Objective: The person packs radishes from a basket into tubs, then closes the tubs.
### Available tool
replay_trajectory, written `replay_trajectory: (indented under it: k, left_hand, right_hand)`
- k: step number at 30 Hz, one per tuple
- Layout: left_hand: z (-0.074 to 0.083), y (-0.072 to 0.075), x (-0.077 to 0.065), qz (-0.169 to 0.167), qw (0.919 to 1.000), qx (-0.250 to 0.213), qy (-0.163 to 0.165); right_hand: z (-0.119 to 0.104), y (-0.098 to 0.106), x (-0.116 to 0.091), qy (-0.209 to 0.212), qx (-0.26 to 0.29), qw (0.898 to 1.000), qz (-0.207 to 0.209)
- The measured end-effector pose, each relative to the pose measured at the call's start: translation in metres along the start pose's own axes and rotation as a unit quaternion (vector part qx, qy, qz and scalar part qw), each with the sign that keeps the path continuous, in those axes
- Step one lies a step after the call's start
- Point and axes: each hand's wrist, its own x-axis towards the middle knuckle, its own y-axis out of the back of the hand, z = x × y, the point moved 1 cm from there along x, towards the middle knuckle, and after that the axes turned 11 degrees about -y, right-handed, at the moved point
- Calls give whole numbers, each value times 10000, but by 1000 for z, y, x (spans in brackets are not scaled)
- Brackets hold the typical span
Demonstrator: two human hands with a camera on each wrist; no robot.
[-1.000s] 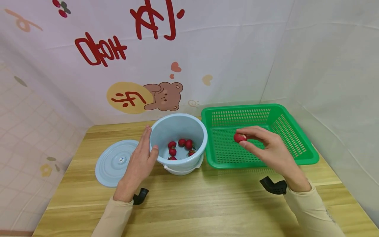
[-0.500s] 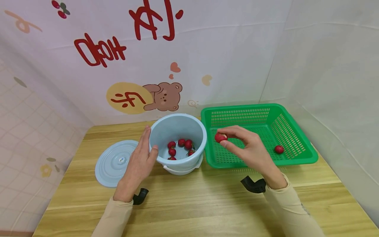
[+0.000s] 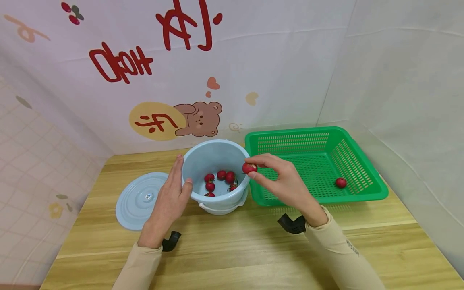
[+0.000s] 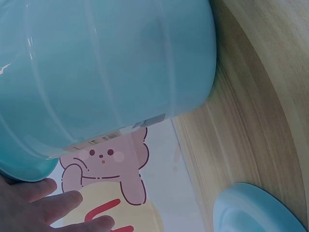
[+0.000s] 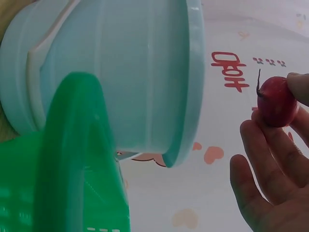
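Between thumb and fingertips, my right hand [image 3: 286, 181] pinches a small red radish [image 3: 249, 168]. It is at the right rim of the pale blue bucket [image 3: 221, 204] in the head view. A thin tail sticks out of this radish in the right wrist view. My left hand [image 3: 172, 195] lies along the bucket's left side, fingers straight and thumb near the rim. Several more red radishes [image 3: 230, 177] lie on the bucket's floor. One lone radish [image 3: 340, 182] rests in the right part of the green basket [image 3: 261, 199].
The bucket's pale blue lid [image 3: 135, 201] lies flat on the wooden table [image 3: 232, 249], left of the bucket. A white printed cloth [image 3: 290, 60] hangs behind. The basket stands close against the bucket's right side.
My right hand has carried the radish left, from above the basket to the bucket's rim, uncovering the lone radish in the basket. My left hand has stayed by the bucket.
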Motion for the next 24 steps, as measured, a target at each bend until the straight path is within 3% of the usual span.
replay_trajectory:
  k: [15, 24]
  left_hand:
    - [-1, -1, 0, -2, 10000, -6, 28]
    - [-2, -2, 0, 9, 10000, 24, 21]
  right_hand:
    - [6, -29, 15, 172, -437, 9986, -229]
    - [3, -42, 23, 574, -1231, 9901, -361]
